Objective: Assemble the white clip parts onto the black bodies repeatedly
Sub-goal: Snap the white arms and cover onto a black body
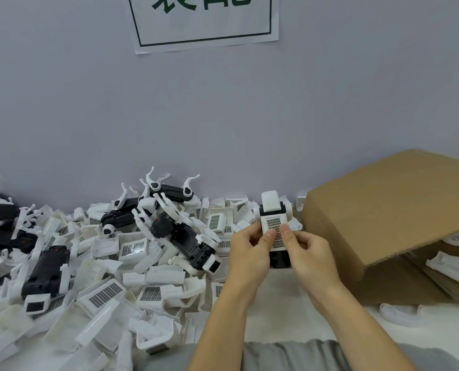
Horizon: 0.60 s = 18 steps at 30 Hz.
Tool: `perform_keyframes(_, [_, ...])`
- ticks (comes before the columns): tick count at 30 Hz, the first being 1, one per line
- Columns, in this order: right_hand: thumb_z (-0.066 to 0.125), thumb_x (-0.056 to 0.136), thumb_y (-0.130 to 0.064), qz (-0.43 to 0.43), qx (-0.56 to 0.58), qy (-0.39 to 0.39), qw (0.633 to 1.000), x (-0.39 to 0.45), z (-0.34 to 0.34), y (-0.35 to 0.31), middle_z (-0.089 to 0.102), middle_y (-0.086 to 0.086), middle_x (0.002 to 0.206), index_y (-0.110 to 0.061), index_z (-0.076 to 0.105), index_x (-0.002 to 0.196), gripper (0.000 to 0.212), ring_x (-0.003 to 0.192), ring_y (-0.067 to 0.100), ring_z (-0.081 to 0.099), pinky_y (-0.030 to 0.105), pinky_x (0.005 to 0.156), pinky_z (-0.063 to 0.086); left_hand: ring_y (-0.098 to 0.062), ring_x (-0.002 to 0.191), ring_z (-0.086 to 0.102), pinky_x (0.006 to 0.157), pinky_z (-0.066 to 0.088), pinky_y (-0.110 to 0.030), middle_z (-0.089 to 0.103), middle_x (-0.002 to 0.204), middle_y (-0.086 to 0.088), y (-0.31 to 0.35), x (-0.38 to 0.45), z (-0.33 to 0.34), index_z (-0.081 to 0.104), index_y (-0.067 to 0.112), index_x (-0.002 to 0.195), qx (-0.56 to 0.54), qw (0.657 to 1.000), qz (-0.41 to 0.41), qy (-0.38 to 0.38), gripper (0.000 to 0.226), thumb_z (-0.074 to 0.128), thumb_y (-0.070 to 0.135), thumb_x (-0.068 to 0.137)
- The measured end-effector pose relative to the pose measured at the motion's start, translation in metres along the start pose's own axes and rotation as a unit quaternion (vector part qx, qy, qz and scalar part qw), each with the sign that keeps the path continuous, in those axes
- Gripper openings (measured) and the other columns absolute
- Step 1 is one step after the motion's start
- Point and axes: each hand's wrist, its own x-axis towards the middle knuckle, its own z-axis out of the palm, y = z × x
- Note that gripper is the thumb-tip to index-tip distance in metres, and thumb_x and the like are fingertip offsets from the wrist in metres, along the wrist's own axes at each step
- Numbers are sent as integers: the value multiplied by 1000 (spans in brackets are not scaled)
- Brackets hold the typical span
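Evidently both hands, left hand (249,247) and right hand (307,250), gripped one black body (278,261), thumbs pressing its white clip (274,228); next likely needed firm seating.

held clip part (274,231): showing white, with a dark grid of small squares on its face
held body (278,261): showing black beneath the white part
loose clip parts (153,290): lying white, many carrying the same dark checked grid patch
black bodies (45,271): showing black with white end pieces; one is showing a small red mark
cardboard box (389,210): showing plain brown, with a corrugated edge
wall (89,103): showing pale lilac-grey
paper sign (204,22): showing white with a dark green border and dark green characters
garment (290,354): showing grey at the bottom edge
table surface (276,303): showing off-white
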Motion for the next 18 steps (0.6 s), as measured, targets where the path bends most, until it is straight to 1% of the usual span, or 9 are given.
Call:
perform_keyframes(2, [62,98,-33,-7,2,0,1000,1,0,0,78,-1,81,-14,79,93,26,86,20,75,32,75,59,-10,97,73,81,55,-23,79,97,6,-1,0,0,78,23,104,7,1000,9,2,25,57,9,102])
perform_keyframes(5, [62,98,-31,-13,20,-2,1000,1,-1,-1,78,5,84,-12,79,93,26,88,26,75,48,85,60,-15,98,73,88,58,-31,79,99,3,-1,-1,1,78,19,108,-1,1000,11,6,23,58,10,101])
perform_keyframes(7, [61,98,-31,-9,36,-14,999,0,0,-3,79,5,85,-15,80,93,25,88,25,75,52,86,59,-18,97,74,86,59,-33,79,98,-2,0,-1,1,78,17,107,-24,1000,7,12,21,58,11,101])
perform_keyframes(9, [60,100,-26,-7,52,-35,998,-1,0,-4,79,5,88,-15,80,96,23,90,25,75,54,87,59,-19,94,75,80,59,-28,79,96,-4,2,0,0,79,17,102,-49,998,3,27,21,58,13,102])
perform_keyframes(10, [60,100,-22,-12,51,-44,998,-2,0,-4,78,5,90,-16,80,99,21,91,26,74,55,87,59,-21,93,75,79,59,-31,79,95,-5,2,0,0,79,17,98,-64,997,-5,35,21,58,15,102])
perform_keyframes(13, [59,100,-21,-24,36,-43,998,-2,0,-3,78,5,90,-15,79,99,21,91,26,74,55,86,59,-33,99,74,92,56,-56,78,98,-14,3,-1,-1,78,11,102,-83,996,-20,27,22,58,21,102])
perform_keyframes(14, [58,101,-23,-23,32,-32,999,-2,1,-3,78,5,88,-14,79,97,23,91,27,74,54,86,59,-36,101,73,95,54,-60,77,101,-16,4,-2,-2,76,9,106,-80,997,-19,15,22,58,22,102])
perform_keyframes(16, [57,102,-26,-15,26,-10,999,-1,0,-1,78,6,85,-13,80,92,29,90,29,74,54,86,58,-34,104,72,97,53,-61,77,105,-15,5,-4,-2,75,10,112,-65,998,-16,-7,21,60,20,101])
perform_keyframes(18, [56,103,-24,-10,22,-5,1000,0,0,-1,78,3,86,-16,80,91,28,90,28,74,54,87,58,-26,102,73,96,55,-56,78,103,-8,4,-3,-2,75,14,113,-29,1000,-4,-1,18,62,16,100])
